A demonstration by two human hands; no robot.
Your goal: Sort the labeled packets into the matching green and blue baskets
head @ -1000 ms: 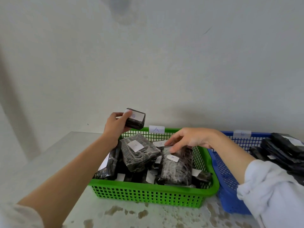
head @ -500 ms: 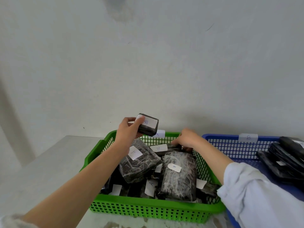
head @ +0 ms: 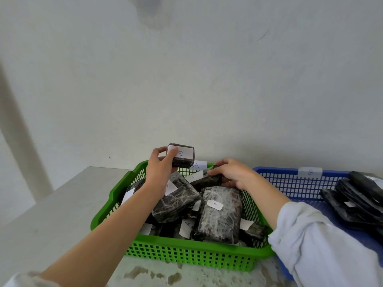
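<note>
A pale tabletop (head: 51, 206) against a white wall carries a green basket (head: 186, 255) tagged A, heaped with dark labeled packets, and touching its right side a blue basket (head: 290, 183) tagged B with a few dark packets stacked at its far right. The left hand (head: 158, 172) is closed around a small packet labeled B (head: 180, 155), held level above the green basket's back rim with its long axis running left to right. The right hand (head: 232, 172) curls over a second B packet (head: 204, 179) lying at the back of the heap, and since the blue basket lies to the right of both hands, the right hand is nearer to it.
</note>
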